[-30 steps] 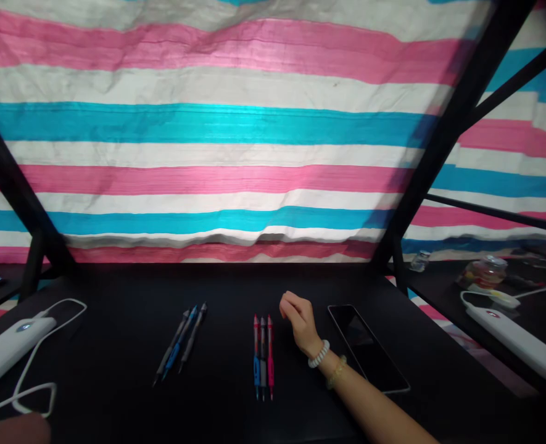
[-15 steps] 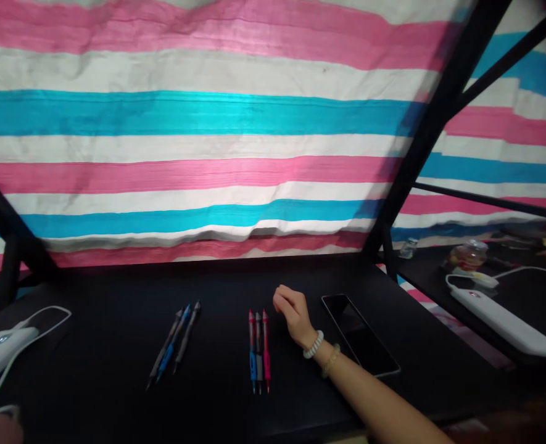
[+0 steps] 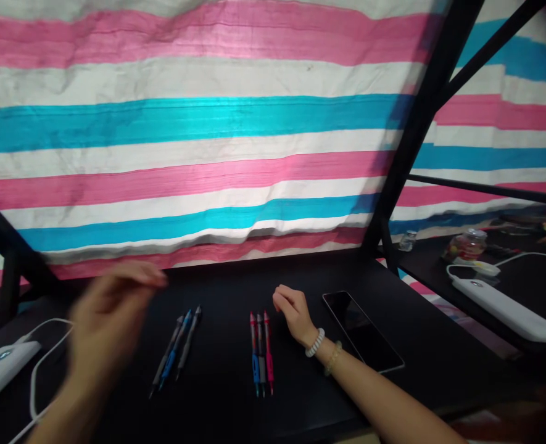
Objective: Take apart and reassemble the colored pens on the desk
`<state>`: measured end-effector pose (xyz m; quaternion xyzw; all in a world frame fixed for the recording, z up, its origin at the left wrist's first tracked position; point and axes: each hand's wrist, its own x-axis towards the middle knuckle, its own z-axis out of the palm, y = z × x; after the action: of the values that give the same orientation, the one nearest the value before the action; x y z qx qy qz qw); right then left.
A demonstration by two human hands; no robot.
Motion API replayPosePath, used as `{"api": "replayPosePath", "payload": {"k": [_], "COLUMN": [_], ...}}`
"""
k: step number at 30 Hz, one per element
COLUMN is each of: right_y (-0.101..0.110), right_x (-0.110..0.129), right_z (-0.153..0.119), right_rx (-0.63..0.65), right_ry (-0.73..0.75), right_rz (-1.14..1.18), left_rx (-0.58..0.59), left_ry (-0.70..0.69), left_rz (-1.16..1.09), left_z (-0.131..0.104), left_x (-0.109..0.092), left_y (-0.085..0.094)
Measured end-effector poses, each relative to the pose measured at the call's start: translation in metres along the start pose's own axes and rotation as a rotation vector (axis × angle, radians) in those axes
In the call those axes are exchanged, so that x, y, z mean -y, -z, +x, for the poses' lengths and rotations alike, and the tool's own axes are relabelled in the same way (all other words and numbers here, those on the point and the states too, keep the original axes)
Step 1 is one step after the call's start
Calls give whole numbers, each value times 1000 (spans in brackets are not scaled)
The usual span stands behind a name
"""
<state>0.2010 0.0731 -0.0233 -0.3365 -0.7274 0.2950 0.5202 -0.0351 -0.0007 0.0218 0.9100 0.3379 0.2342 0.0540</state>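
While the bare right hand (image 3: 295, 314) rests, the bare left hand (image 3: 110, 314) swings in

Where only a blurred patch of skin showed at the lower left a moment ago, the whole left hand now hangs above the left part of the flat black surface (image 3: 226, 296). That puts the pens between the two hands, with neither hand touching one. Both sets lie as they did: a slanted trio of slim blue and grey pens (image 3: 169, 361) left of the middle, nearer the left hand, and an upright-looking row of slim pens with blue, grey and pink grips (image 3: 261, 354), side by side toward the front edge.

The left arm reaches up from the lower left, wrist bent, fingertips pointing right. Its thumb and fingers look drawn together, but motion blur hides how far apart they are; nothing shows in them. The right hand lies loosely curled on the surface, its forearm crossing the front edge toward the right corner, a white beaded bracelet (image 3: 316, 343) at the wrist. No object shows in it. Just right of it lies a flat, dark-screened phone (image 3: 365, 333), apart from the fingers.
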Motion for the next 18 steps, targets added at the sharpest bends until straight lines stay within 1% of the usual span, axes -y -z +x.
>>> {"api": "replayPosePath", "payload": {"k": [3, 5, 7, 9, 12, 14, 16, 17, 18], "right_y": [-1, -1, -1, 0, 2, 5, 10, 11, 13], "right_x": [-2, -3, -2, 0, 5, 10, 16, 19, 22], "right_z": [-1, -2, -2, -2, 1, 3, 5, 5, 4], "right_rx": [4, 14, 27, 41, 90, 167, 293, 380, 518], "right_ry": [-7, -13, -22, -33, -51, -55, -53, -50, -45], "right_rz": [3, 4, 2, -2, -14, -20, -20, -19, -40], "left_rx": [48, 113, 148, 149, 100, 48, -15, -43, -68], "left_ry": [-8, -11, -32, -34, -27, -7, 12, 13, 10], "left_rz": [2, -10, -20, 16, 84, 130, 227, 294, 361], "left_z": [6, 12, 15, 15, 12, 9, 7, 6, 5], "left_x": [-3, -4, -3, -2, 0, 1, 3, 4, 4], "left_y": [-10, -22, -35, -45, -49, -48, -45, -43, -42]}}
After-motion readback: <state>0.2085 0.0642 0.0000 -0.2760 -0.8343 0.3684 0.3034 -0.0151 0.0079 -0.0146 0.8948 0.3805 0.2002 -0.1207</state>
